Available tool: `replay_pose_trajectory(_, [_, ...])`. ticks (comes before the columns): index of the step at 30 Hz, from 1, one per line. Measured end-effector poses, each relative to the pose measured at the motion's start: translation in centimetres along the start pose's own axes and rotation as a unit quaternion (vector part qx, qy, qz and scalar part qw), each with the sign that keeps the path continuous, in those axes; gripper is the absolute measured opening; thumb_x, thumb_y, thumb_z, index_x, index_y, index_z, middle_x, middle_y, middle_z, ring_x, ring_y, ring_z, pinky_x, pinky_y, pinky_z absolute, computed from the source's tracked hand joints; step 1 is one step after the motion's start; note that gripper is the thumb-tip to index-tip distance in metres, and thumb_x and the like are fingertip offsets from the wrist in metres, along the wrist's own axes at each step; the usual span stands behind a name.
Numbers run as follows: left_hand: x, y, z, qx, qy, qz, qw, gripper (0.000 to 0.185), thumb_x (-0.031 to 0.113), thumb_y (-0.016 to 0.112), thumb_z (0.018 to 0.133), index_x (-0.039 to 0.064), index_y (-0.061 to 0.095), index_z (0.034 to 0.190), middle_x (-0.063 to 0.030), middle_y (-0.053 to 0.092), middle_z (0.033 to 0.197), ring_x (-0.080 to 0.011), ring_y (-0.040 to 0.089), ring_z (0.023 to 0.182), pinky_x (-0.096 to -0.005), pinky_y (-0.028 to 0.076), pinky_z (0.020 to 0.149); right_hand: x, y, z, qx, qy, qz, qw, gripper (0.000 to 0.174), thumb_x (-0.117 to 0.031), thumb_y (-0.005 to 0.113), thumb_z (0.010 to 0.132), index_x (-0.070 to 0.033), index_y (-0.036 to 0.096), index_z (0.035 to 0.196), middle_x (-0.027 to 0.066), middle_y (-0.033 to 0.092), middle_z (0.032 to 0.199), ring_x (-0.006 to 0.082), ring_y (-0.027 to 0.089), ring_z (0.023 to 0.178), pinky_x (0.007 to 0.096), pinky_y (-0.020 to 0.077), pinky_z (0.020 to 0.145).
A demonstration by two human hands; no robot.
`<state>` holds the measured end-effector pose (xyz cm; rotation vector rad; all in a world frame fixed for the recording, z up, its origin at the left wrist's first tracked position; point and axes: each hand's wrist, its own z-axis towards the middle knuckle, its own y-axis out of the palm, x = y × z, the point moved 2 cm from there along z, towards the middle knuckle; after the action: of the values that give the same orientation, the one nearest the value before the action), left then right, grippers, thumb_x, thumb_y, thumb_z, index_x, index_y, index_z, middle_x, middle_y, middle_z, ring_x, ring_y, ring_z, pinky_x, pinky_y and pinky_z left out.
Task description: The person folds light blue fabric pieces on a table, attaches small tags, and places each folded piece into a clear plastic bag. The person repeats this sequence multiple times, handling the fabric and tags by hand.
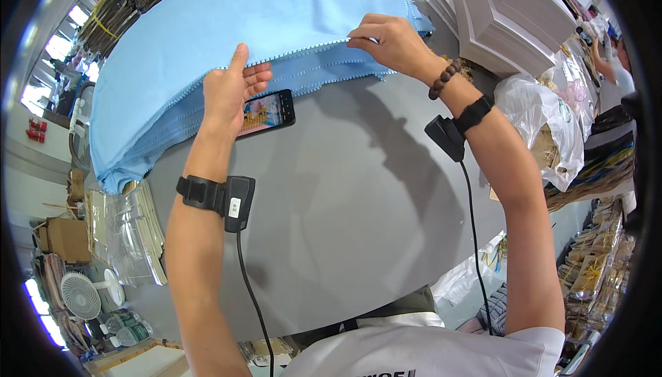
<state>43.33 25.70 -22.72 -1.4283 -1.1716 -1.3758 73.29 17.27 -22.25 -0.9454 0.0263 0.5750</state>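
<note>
A pile of light blue fabric (pixel 248 9) with stitched, scalloped edges lies across the far side of the grey table (pixel 331 185). My right hand (pixel 395 43) pinches the edge of the top layer between thumb and fingers at the pile's near right. Beneath that edge, more blue layers show. At the near edge, left of centre, my left hand (pixel 230 84) rests against the fabric, its thumb raised and apart from the bent fingers; nothing is visibly gripped. A smartphone (pixel 271 112) with its screen lit lies beside my left hand, which covers its left end.
Thick stacks of white sheets (pixel 501 25) stand at the back right, near a white plastic bag (pixel 538 123). Clear plastic sleeves (pixel 126 237) lie at the left edge. Plastic bottles (pixel 130 334) and a white fan (pixel 81 295) are lower left. Cables hang from both wrist devices. Another person (pixel 618 69) is far right.
</note>
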Motion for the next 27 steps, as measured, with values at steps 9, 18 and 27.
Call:
replay_pose_trajectory(9, [-1.7,-0.5,-0.5,0.048,-0.037,0.070,0.996,0.065,0.055,0.080,0.095,-0.009,0.071,0.093,-0.0137,0.072,0.079,-0.0136,0.065,0.061,-0.0240,0.051,0.052,-0.7,-1.5,0.5,-0.034,0.260,0.228,0.938,0.024,-0.023,0.091,0.084,-0.002,0.080,0.086,0.0069,0.074,0.080,0.0128,0.063,0.073,0.0309,0.0510,0.065])
replay_pose_trajectory(18, [-2.6,1.2,-0.9,0.064,0.286,0.347,0.891,0.042,0.039,0.084,0.090,-0.002,0.077,0.086,-0.0106,0.071,0.072,-0.0249,0.068,0.064,-0.0393,0.053,0.063,-3.2,-0.9,0.1,0.072,0.224,0.148,0.961,0.027,-0.028,0.066,0.108,-0.003,0.066,0.118,0.0125,0.077,0.082,0.0211,0.072,0.066,0.0356,0.0517,0.057])
replay_pose_trajectory(27, [-7.9,-3.5,5.6,0.058,0.273,0.633,0.722,0.042,0.043,0.072,0.100,0.001,0.074,0.102,-0.0253,0.074,0.087,-0.0451,0.072,0.082,-0.0509,0.059,0.074,-3.4,6.1,-1.6,0.004,0.176,0.082,0.981,0.048,-0.015,0.064,0.103,-0.009,0.047,0.148,0.0223,0.072,0.093,0.0421,0.069,0.088,0.0484,0.0554,0.085])
